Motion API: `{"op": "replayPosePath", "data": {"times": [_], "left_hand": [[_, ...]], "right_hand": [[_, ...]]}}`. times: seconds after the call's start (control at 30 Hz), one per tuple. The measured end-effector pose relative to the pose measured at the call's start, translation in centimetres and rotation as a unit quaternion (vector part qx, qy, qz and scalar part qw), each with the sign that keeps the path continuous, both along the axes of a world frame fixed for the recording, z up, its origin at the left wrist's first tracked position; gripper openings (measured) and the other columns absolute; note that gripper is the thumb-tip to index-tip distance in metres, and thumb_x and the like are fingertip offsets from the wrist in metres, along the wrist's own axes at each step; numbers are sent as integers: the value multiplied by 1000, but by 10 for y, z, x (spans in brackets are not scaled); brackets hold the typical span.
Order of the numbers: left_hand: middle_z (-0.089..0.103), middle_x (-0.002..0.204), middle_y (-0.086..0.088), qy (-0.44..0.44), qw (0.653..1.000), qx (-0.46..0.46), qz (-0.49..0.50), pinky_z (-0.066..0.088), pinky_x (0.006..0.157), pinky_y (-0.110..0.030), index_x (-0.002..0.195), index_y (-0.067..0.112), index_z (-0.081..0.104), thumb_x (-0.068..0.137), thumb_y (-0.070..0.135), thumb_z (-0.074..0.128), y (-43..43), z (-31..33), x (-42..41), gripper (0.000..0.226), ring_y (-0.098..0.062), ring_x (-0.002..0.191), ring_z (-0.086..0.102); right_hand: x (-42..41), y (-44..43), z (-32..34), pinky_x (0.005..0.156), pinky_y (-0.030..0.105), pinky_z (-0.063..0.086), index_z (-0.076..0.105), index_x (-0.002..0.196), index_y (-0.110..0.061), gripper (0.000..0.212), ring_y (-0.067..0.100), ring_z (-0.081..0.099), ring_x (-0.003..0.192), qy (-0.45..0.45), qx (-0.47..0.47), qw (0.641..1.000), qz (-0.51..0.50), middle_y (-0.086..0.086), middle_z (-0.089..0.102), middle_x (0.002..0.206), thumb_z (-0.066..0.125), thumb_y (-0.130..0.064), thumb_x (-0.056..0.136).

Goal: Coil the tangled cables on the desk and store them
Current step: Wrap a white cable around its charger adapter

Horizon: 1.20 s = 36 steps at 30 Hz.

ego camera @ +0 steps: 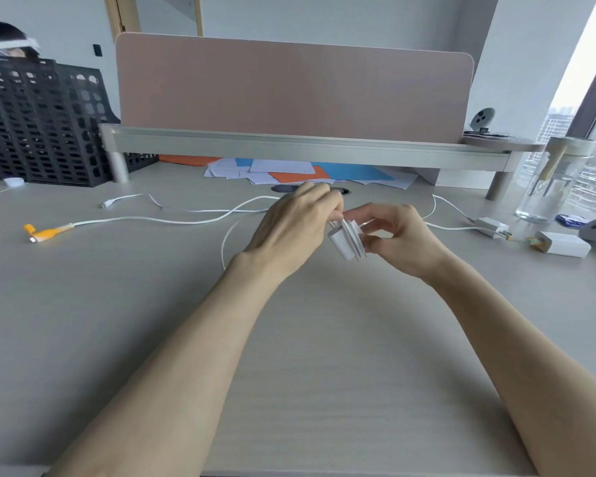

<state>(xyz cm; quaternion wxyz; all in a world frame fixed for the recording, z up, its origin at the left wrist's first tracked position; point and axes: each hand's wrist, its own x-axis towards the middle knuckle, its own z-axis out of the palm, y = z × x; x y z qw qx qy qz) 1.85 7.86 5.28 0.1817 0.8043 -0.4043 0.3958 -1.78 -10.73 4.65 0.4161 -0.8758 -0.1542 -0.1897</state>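
Far to the left of the charger (344,242), a black mesh basket (42,132) stands at the back of the counter (289,356). It could serve for storing, but I cannot say this for sure. Nearer, also left of the charger, the orange plug ends (45,232) of a white cable (145,219) lie flat. This cable runs loose over the counter toward the charger, so it has slack and can be drawn in without lifting anything. A second thin cable (108,203) with a small white plug lies just behind it. Directly left of the charger, the left hand (289,228) has its fingertips closed in a pinch on the cable where it reaches the charger, I judge in order to guide it and keep it tight. The charger itself is held above the counter with the prongs down. Some turns of cable seem to be wound around its body, though this part is blurred. Directly right of the charger, the right hand (401,237) grips it between thumb and curled fingers, which makes it a steady core for winding. Further right of the charger, a small adapter (489,225) and a larger power block (561,243) lie with their own cables, not yet coiled, near a glass jar (551,180). I judge the task to be at an early stage.
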Motion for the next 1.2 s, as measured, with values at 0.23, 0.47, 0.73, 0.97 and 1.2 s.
{"op": "replayPosePath", "data": {"times": [0.23, 0.47, 0.73, 0.97, 1.2], "left_hand": [[60, 83, 10, 190, 975, -110, -21, 48, 77, -35, 84, 15, 62, 90, 10, 60, 5, -3, 9, 8, -12, 85, 54], [65, 76, 5, 521, 836, -157, -70, 42, 88, -28, 71, 16, 66, 80, 11, 72, 18, 1, 13, 12, -11, 82, 55], [50, 61, 8, 548, 762, -290, -187, 25, 57, -23, 68, 15, 52, 87, 3, 45, 14, -4, 13, 23, -6, 55, 34], [42, 51, 8, 546, 787, -255, -129, 24, 53, -26, 74, 13, 47, 101, 20, 33, -17, -24, 8, 32, -4, 42, 33], [64, 85, -17, 305, 951, -46, 26, 47, 67, -41, 123, 19, 49, 102, 23, 34, -33, -33, -5, 26, -39, 76, 55]], "right_hand": [[-6, 0, 4, 77, 36, 57, 70, 107, -24, 48, 21, 65, 87, 24, -7, 998, 49, 6, 72, 106, 61, 15, 81], [-9, -1, 4, 79, 51, 56, 59, 86, -30, 40, 14, 68, 91, 36, -69, 996, 35, -8, 70, 94, 65, 9, 78], [-16, 10, 15, 71, 34, 56, 45, 73, -14, 44, 18, 66, 89, 82, 68, 987, 121, 6, 71, 98, 53, 29, 75], [-15, 14, 16, 73, 31, 59, 42, 75, -19, 37, 16, 68, 75, 91, 333, 928, 143, -5, 71, 82, 56, 15, 83], [-7, 10, 10, 71, 31, 59, 36, 75, -19, 41, 18, 68, 69, 44, 445, 894, 2, 1, 70, 79, 46, 18, 89]]}}
